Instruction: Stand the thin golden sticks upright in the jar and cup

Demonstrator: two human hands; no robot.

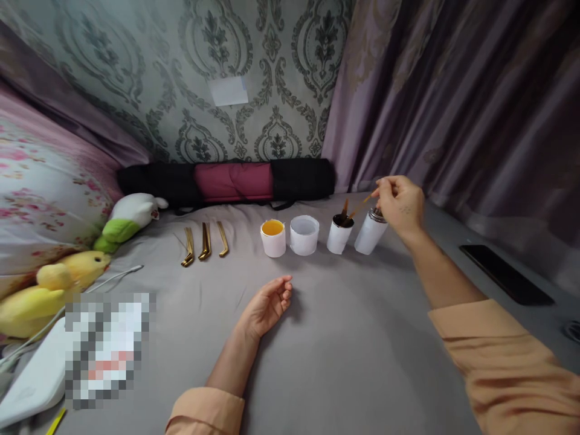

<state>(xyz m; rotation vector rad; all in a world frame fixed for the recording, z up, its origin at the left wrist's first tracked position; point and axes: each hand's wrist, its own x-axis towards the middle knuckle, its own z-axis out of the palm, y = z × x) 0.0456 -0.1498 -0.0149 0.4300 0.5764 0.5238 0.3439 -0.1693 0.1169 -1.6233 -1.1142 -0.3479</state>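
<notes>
My right hand (401,202) pinches a thin amber-brown stick (362,206) between thumb and fingers. The stick slants down to the left, its lower end at the mouth of a white-wrapped can (339,237) with a dark inside. A second amber-brown piece (345,207) pokes up from that can. Just below my right hand, a taller white-wrapped canister (370,234) with a metallic top leans slightly. My left hand (268,307) lies palm up on the grey sheet, fingers loosely curled and holding nothing. Beyond it stand a white cup with a yellow inside (273,240) and a translucent white cup (304,235).
Three bundles of gold bent straws (205,241) lie to the left. A black and maroon roll (233,181) lines the wall. Plush toys (131,217), a cable and a white device (34,377) are at far left; a black phone (505,273) is at right.
</notes>
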